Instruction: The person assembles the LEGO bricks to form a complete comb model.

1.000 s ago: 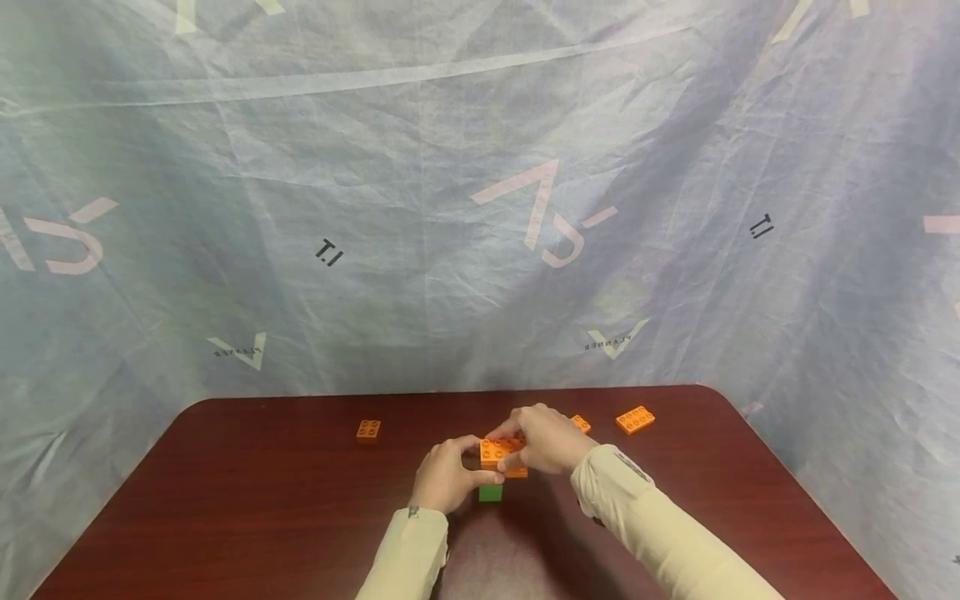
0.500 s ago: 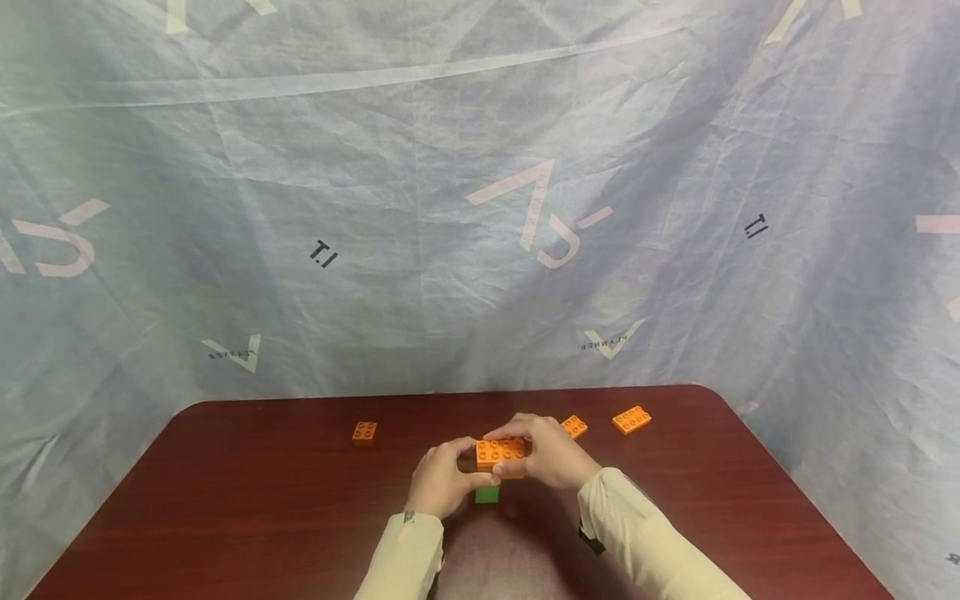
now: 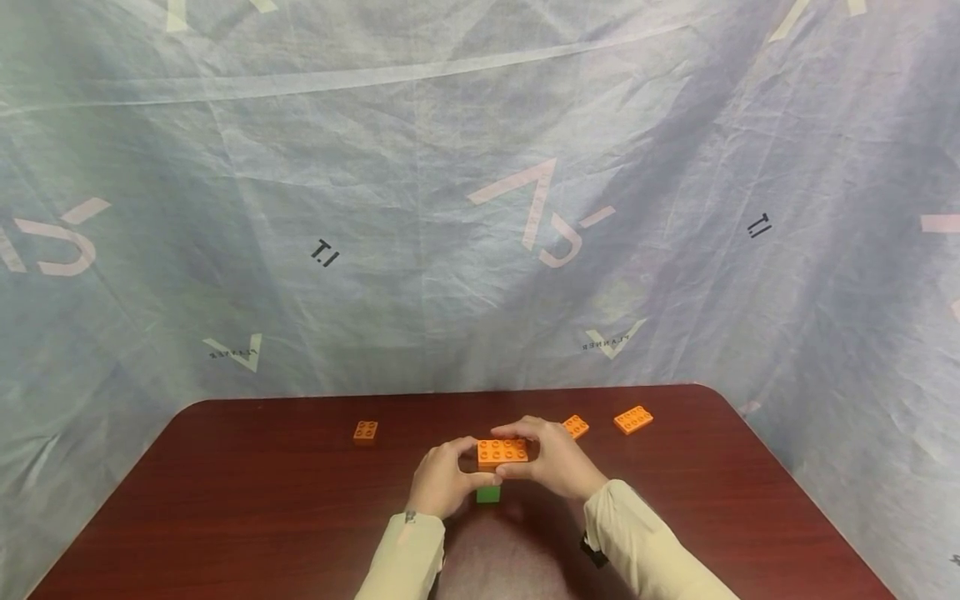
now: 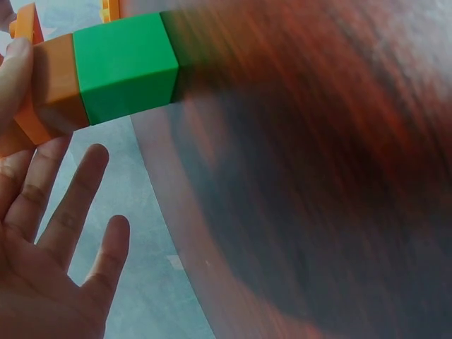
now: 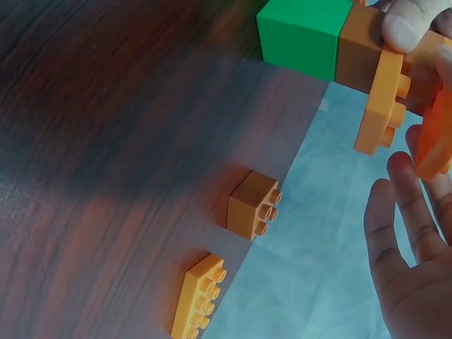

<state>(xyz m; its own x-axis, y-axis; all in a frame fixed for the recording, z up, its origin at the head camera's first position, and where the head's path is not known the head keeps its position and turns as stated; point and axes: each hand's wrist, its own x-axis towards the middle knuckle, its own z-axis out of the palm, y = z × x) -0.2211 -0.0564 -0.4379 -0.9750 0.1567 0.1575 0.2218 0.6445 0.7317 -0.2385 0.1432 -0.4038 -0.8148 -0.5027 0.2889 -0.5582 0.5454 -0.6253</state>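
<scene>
A stack of toy building bricks stands upright on the table between both hands. At its base is a green brick (image 4: 126,67), with a brown brick (image 5: 359,60) above it. Higher up, a thin orange brick (image 5: 378,106) juts out sideways, and another orange brick (image 3: 502,451) with studs forms the top. My left hand (image 3: 441,479) holds the stack from the left between thumb and fingers. From the right, my right hand (image 3: 553,460) pinches the top orange brick at its right end. In the right wrist view, its lower fingers are spread away from the stack.
A small brown-orange brick (image 3: 365,432) lies at the back left of the dark red table (image 3: 247,500). Behind the right hand is an orange brick (image 3: 576,427), with a longer orange brick (image 3: 633,420) farther right. A grey printed cloth (image 3: 420,208) hangs behind the table.
My right hand has shifted from over the top orange brick to its right end, uncovering its studs. The left hand has stayed nearly in place on the stack.
</scene>
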